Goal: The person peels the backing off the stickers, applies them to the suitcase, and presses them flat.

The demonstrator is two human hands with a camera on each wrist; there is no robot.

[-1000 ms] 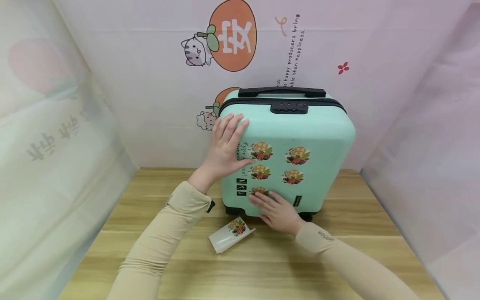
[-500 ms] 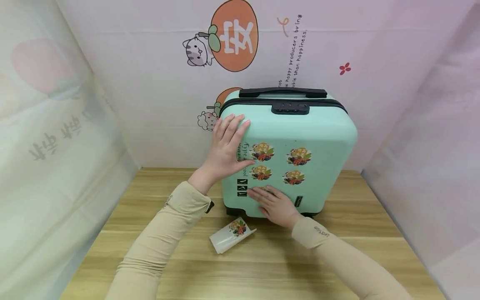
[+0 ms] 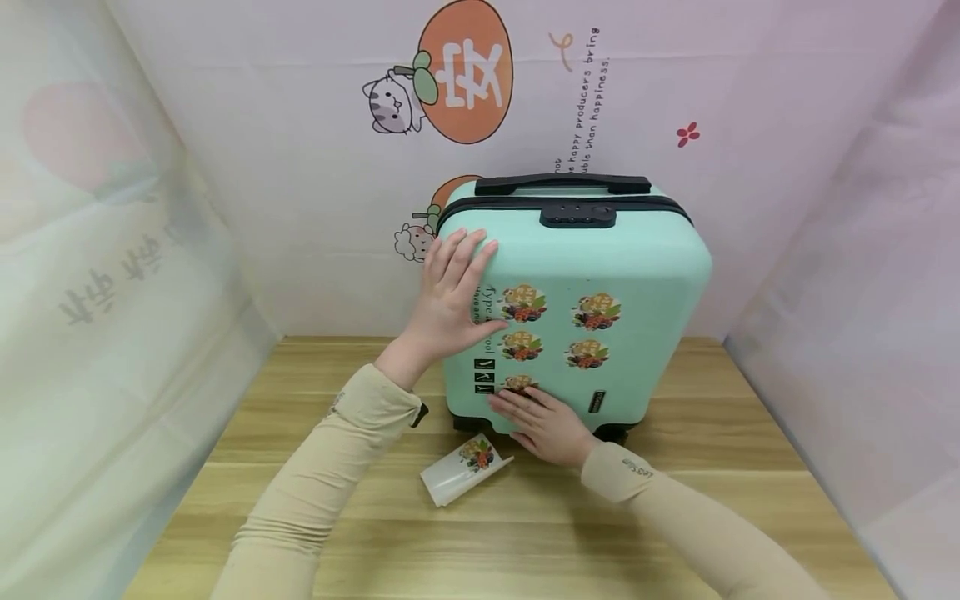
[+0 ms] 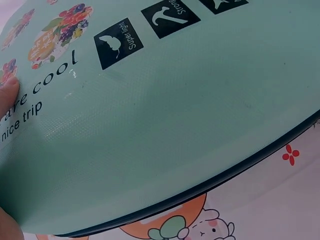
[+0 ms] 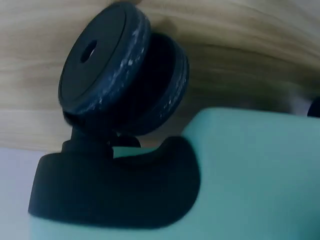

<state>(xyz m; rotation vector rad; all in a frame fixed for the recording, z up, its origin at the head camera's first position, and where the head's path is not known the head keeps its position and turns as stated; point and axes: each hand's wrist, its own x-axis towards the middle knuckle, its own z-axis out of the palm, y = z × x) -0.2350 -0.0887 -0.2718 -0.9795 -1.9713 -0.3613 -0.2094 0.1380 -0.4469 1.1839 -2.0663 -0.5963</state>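
A mint-green suitcase (image 3: 637, 267) stands upright on the wooden table. My left hand (image 3: 448, 296) rests on its upper left side with fingers spread, the thumb near the printed lettering. Low on the front, my right hand (image 3: 551, 427) lies with straight fingers over the lower part of a fruit sticker (image 3: 520, 382). More fruit stickers, such as one at the right (image 3: 587, 354), sit above in two columns. A folded white sheet (image 3: 453, 477) bearing another fruit sticker lies on the table before the suitcase. The left wrist view shows black printed squares (image 4: 118, 43) on the shell.
The wooden table (image 3: 337, 533) extends in front and to both sides. Printed cloth (image 3: 300, 167) hangs behind and at the sides, close to the suitcase's back. A black caster wheel (image 5: 105, 60) shows under the suitcase in the right wrist view. A black handle (image 3: 562, 182) tops the case.
My right hand first slid up over the lowest left sticker, covering most of it, then came back down, uncovering its upper part. My left hand has stayed in place on the suitcase.
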